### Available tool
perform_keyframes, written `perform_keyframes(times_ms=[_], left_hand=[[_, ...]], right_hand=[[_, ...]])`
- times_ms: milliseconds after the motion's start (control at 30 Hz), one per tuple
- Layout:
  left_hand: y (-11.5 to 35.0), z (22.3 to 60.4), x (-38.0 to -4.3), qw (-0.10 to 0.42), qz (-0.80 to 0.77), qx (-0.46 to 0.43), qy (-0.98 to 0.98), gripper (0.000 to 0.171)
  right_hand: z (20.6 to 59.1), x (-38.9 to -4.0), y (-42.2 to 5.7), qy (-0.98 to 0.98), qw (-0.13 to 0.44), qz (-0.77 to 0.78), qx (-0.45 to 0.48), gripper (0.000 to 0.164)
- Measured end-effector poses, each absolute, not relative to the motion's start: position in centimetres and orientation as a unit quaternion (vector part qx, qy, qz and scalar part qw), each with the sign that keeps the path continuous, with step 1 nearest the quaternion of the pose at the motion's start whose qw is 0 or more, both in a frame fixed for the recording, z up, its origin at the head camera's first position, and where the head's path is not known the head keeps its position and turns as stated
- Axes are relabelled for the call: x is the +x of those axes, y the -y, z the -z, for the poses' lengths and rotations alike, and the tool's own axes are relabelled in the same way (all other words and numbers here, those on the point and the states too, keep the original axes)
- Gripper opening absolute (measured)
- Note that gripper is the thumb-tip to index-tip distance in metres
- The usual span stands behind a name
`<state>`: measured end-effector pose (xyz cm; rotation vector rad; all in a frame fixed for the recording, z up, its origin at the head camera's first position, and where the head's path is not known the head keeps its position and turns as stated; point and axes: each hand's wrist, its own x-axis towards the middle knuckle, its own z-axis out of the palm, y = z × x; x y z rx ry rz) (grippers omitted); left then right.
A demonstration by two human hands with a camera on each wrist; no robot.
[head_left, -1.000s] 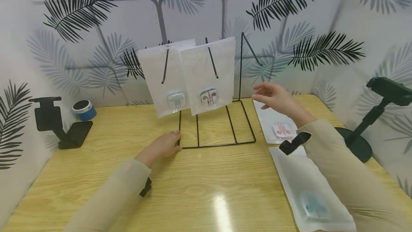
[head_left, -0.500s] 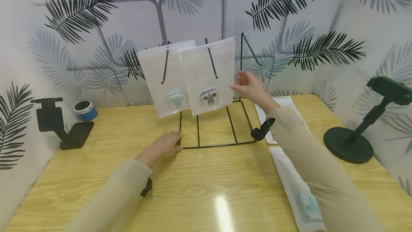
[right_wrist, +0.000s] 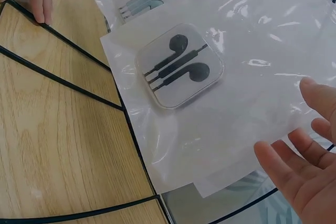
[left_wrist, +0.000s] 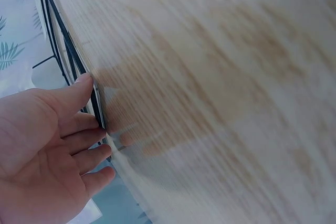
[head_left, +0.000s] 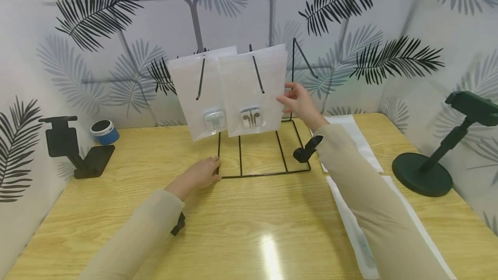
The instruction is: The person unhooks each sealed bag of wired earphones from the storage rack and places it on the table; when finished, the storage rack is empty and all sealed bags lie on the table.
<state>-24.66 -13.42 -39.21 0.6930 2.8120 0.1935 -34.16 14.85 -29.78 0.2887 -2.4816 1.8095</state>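
Note:
My left hand (head_left: 200, 173) pinches the front left corner of a black wire display rack (head_left: 264, 173), thumb on one side and fingers on the other in the left wrist view. My right hand (head_left: 302, 103) is at the right edge of the front white bag (head_left: 253, 77), its fingers loosely bent and touching or nearly touching that edge. The bag hangs from a rack hook, with dark earphones in a clear case (right_wrist: 178, 66) showing through. Beside it, partly covered, hangs another white bag (head_left: 190, 90) with pale blue earphones (head_left: 215, 120).
A third hook (head_left: 306, 58) at the right carries no bag. Two more white bags lie at right, a far one (head_left: 352, 135) and a near one (head_left: 350, 224), partly under my right sleeve. A black stand (head_left: 62, 141) and blue cylinder (head_left: 105, 133) are left; a dark stand (head_left: 422, 174) is right.
My right hand has moved left from above the far bag on the table to the hanging front bag's edge. That bag has turned and shifted slightly. My left hand stays on the rack.

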Motion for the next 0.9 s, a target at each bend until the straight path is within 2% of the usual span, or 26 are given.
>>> perform_keyframes(times_ms=[233,533,767,900], left_hand=[[13.4,39.2,-24.7,0.113,-0.058,0.243,-0.962,0.053],[13.3,38.9,-24.6,0.130,-0.071,0.233,-0.961,0.054],[13.3,38.9,-24.7,0.135,-0.068,0.228,-0.962,0.054],[13.2,39.0,-24.7,0.136,-0.068,0.228,-0.962,0.054]], right_hand=[[30.1,-34.0,-14.7,0.785,0.004,-0.611,0.101,0.058],[30.5,-33.8,-14.8,0.773,-0.003,-0.620,0.134,0.038],[30.8,-33.5,-14.7,0.767,0.018,-0.626,0.142,0.020],[30.9,-33.4,-14.5,0.771,0.047,-0.621,0.132,0.024]])
